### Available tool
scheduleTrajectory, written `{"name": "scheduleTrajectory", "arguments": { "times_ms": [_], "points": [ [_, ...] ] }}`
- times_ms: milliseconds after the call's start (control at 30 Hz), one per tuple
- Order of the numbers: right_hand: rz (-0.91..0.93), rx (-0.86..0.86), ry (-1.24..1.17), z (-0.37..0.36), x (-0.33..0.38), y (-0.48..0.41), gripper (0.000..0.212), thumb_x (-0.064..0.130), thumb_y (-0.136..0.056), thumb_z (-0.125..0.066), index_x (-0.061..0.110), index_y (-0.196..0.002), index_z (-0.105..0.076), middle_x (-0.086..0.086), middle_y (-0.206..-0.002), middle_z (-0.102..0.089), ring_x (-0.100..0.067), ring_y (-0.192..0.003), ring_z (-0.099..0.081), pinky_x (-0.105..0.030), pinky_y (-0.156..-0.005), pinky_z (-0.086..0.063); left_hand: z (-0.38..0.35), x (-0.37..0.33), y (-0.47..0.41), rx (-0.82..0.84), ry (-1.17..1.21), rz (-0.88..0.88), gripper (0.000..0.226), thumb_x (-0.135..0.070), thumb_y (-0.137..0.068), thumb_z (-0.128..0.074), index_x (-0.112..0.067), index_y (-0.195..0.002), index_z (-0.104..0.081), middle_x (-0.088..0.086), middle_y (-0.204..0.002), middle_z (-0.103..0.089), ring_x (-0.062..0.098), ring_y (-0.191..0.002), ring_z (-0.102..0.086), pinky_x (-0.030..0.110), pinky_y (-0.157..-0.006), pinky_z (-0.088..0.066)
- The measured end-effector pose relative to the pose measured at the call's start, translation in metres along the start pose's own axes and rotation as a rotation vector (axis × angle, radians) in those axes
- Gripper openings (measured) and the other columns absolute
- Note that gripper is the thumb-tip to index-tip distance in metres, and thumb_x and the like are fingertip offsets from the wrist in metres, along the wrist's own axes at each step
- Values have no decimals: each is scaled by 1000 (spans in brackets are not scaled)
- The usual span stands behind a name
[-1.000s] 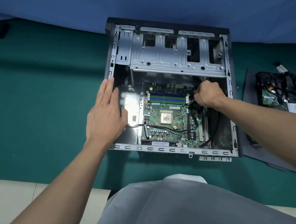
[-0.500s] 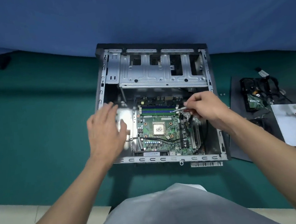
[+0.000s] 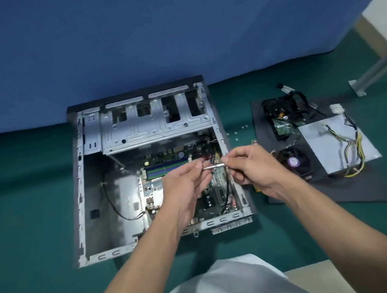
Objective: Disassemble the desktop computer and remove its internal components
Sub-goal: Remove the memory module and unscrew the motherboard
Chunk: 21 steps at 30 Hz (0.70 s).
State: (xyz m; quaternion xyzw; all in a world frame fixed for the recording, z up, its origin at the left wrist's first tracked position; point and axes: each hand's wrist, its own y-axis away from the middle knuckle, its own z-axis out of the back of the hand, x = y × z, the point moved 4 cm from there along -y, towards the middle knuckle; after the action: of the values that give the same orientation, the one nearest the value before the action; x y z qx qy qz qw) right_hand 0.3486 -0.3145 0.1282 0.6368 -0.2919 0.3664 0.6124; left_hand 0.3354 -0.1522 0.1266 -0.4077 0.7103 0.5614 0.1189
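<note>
The open computer case (image 3: 84, 205) lies flat on green cloth, its silver drive cage (image 3: 152, 126) at the far end. The green motherboard (image 3: 166, 166) with blue and green memory slots sits inside, partly hidden by my hands. Above it, my right hand (image 3: 252, 166) holds a thin silver screwdriver (image 3: 213, 167) by its handle. My left hand (image 3: 182, 190) pinches the screwdriver's tip end with thumb and fingers. A black cable (image 3: 120, 211) loops across the bare case floor at left.
On a black mat (image 3: 350, 194) right of the case lie a hard drive with cables (image 3: 282, 115), a cooler fan (image 3: 294, 162) and a silver power supply (image 3: 330, 141) with yellow wires. Small screws (image 3: 235, 132) are scattered between case and mat. A blue backdrop hangs behind.
My right hand lifted out of the case with the screwdriver. My left hand left the case's left side and came across to grip the tool's tip. The camera view shifted right and upward.
</note>
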Motion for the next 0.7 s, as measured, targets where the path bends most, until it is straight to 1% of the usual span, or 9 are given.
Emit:
{"name": "scheduleTrajectory", "arguments": {
  "times_ms": [100,233,333,433,500,533,600,633,700],
  "points": [
    [9,24,-59,14,-7,3,12,12,-93,-60,3,-94,-67,1,-57,-53,-9,-48,-44,-18,-40,-33,-16,-1,-3,-47,-107,-44,13,1,-90,-61,1,-101,-68,13,-91,-75,21,-87,-73,27,-77,-59],
    [4,112,-108,32,-16,8,22,10,-98,-52,-10,-99,-63,3,-58,-47,-7,-50,-39,-18,-44,-33,-32,-7,-4,-172,-176,-196,13,1,-90,-61,-4,-100,-67,7,-83,-75,18,-82,-73,21,-70,-58],
    [12,-52,-230,44,-23,9,27,19,-101,-47,2,-84,-60,-1,-62,-44,-11,-50,-42,-22,-45,-35,-42,-10,-4,-230,-235,-352,15,-3,-91,-62,-10,-102,-68,-2,-80,-75,10,-78,-72,17,-69,-56],
    [-38,-177,-593,42,-32,8,29,22,-101,-46,6,-79,-54,-8,-68,-56,-24,-65,-61,-32,-62,-52,-62,0,2,-194,-565,-563,18,-15,-90,-67,-20,-107,-68,-10,-86,-74,-1,-78,-68,17,-73,-55],
    [-73,-120,-910,30,-32,9,30,20,-101,-45,3,-78,-56,-14,-75,-65,-32,-77,-67,-40,-73,-57,-77,15,6,-101,-754,-675,19,-21,-91,-66,-24,-110,-68,-11,-93,-73,2,-84,-67,25,-82,-53],
    [-105,-82,-1034,24,-32,10,32,20,-101,-45,1,-80,-58,-15,-77,-68,-32,-77,-69,-39,-72,-58,-82,23,7,-69,-875,-734,21,-24,-92,-65,-25,-113,-68,-10,-98,-72,4,-91,-65,27,-87,-50],
    [-203,-41,-1189,18,-33,12,35,22,-101,-45,-1,-85,-66,-14,-76,-70,-25,-70,-71,-31,-61,-59,-88,36,7,-53,-1149,-848,24,-26,-94,-62,-25,-117,-68,-6,-108,-69,13,-104,-60,25,-95,-39],
    [-243,-33,-1237,18,-34,12,38,24,-101,-45,-1,-84,-69,-14,-76,-71,-24,-67,-71,-29,-57,-58,-89,41,6,-49,-1247,-880,26,-25,-94,-61,-25,-119,-68,-4,-114,-67,17,-109,-57,24,-97,-35],
    [-287,-55,-1274,20,-37,9,37,24,-101,-46,-3,-88,-69,-17,-79,-71,-24,-68,-72,-28,-53,-57,-88,48,4,-3,-1360,-899,31,-22,-94,-61,-25,-125,-65,2,-128,-62,23,-119,-53,30,-104,-33]
  ]
}}
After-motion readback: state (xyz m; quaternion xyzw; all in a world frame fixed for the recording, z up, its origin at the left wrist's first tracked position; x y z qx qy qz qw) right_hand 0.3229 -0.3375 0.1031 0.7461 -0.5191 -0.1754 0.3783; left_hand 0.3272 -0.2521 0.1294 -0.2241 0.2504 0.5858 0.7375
